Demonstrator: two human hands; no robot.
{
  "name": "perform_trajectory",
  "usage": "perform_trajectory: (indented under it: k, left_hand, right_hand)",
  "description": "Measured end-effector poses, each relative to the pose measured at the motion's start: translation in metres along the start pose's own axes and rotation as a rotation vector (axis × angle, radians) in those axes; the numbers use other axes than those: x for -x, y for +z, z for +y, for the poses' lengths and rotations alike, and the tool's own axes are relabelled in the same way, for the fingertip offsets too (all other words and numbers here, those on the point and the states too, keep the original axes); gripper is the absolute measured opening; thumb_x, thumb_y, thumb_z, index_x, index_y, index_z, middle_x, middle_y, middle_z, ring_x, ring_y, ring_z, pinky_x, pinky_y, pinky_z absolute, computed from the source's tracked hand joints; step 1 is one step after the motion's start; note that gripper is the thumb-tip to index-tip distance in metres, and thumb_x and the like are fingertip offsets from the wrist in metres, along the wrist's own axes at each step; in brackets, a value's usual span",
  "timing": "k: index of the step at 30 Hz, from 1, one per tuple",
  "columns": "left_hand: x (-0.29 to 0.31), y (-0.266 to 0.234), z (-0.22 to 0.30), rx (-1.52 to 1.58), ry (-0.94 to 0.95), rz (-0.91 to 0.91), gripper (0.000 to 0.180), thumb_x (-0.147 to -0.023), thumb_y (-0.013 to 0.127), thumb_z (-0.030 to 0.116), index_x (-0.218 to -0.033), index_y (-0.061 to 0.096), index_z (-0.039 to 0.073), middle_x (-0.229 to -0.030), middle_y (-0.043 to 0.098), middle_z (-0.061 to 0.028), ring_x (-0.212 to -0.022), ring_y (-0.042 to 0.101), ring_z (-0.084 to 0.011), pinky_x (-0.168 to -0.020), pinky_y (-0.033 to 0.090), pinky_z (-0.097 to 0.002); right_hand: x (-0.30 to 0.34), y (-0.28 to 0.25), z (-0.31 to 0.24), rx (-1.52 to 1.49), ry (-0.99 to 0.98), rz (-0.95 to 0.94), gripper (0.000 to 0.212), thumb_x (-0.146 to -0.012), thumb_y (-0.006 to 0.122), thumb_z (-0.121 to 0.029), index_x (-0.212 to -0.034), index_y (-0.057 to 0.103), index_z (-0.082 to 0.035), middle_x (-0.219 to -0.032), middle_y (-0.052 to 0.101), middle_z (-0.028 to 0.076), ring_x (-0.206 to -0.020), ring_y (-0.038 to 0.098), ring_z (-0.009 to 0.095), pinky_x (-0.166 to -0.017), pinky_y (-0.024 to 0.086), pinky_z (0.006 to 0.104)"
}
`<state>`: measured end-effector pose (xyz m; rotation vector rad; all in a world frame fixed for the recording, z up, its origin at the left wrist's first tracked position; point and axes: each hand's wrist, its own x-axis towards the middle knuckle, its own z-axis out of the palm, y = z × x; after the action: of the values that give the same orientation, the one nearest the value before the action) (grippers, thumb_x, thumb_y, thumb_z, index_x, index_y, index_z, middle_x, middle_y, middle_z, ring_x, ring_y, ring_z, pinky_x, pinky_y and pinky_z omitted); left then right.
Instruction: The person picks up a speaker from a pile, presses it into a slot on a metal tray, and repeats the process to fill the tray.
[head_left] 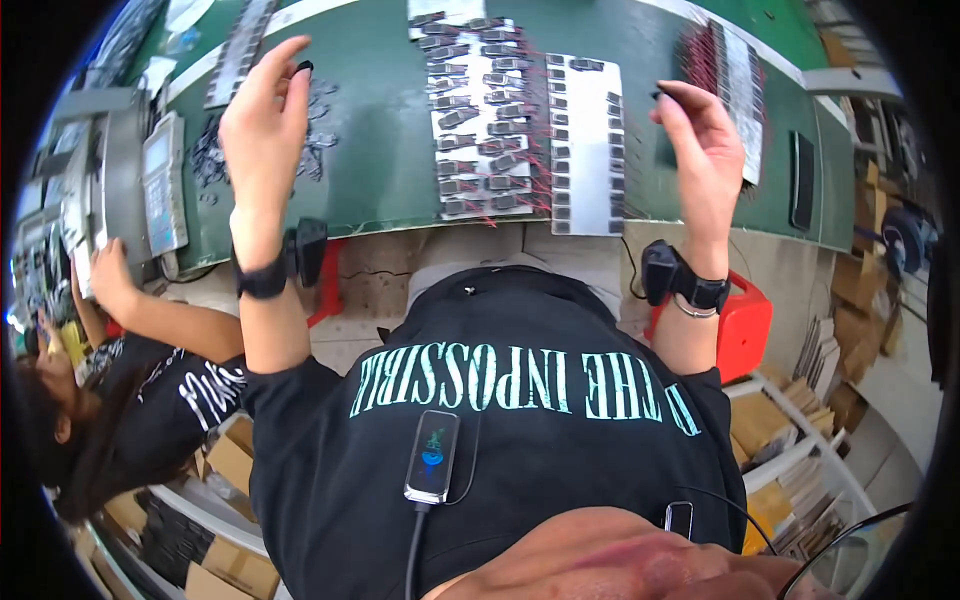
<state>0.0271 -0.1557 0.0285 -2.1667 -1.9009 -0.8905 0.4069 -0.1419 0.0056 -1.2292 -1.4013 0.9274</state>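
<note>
My left hand is raised over the left of the table, with a small black piece at its thumb tip, apparently pinched. Beside it and partly behind it lies a loose heap of small black parts. On the right, my right hand is closed in a pinch on another small black piece; its kind is too small to make out. Between the hands lie a white board covered with rows of small black modules with red wires, and a pale board with modules along both edges.
Far right on the green table are a board with bundled red wires and a black flat device. A grey keypad device stands at the left edge. A co-worker's hand is beyond it. A red stool is below.
</note>
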Motion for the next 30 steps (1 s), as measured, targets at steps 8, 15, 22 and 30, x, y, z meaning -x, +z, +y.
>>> perform_trajectory:
  k: [8,15,22,30]
  left_hand:
    - [0.021,0.038,0.147,1.226,-0.434,-0.178,0.025,-0.096,0.062,0.003,-0.119,0.067,-0.003,-0.104,0.072,-0.0113,-0.087,0.072,-0.0163,-0.078,0.060,-0.0256]
    - [0.037,0.050,0.173,1.573,-0.637,-0.338,0.029,-0.100,0.057,0.006,-0.127,0.062,-0.004,-0.108,0.071,-0.0135,-0.093,0.071,-0.0160,-0.082,0.060,-0.0256]
    - [0.047,0.052,0.182,1.519,-0.595,-0.323,0.031,-0.101,0.056,0.009,-0.129,0.060,-0.002,-0.112,0.069,-0.0134,-0.097,0.070,-0.0171,-0.085,0.060,-0.0275]
    - [0.054,0.040,0.181,1.496,-0.502,-0.341,0.025,-0.102,0.052,0.006,-0.122,0.059,-0.007,-0.109,0.069,-0.0150,-0.099,0.071,-0.0203,-0.083,0.060,-0.0273]
  right_hand:
    - [0.037,0.049,-0.041,-0.278,-0.019,-0.208,0.019,-0.092,0.066,0.002,-0.111,0.066,0.002,-0.102,0.068,0.005,-0.093,0.065,0.010,-0.084,0.051,0.0214]
    - [0.037,0.028,-0.020,-0.203,-0.043,-0.193,0.017,-0.092,0.066,0.002,-0.109,0.067,0.002,-0.102,0.069,0.005,-0.092,0.065,0.009,-0.084,0.052,0.0221]
    - [0.041,0.024,-0.014,-0.328,0.015,-0.215,0.015,-0.092,0.068,-0.001,-0.107,0.068,0.001,-0.101,0.068,0.003,-0.092,0.064,0.009,-0.084,0.052,0.0220]
    - [0.040,0.012,-0.016,-0.331,0.109,-0.392,0.017,-0.091,0.069,-0.005,-0.108,0.068,-0.002,-0.102,0.066,0.002,-0.095,0.060,0.008,-0.085,0.051,0.0230]
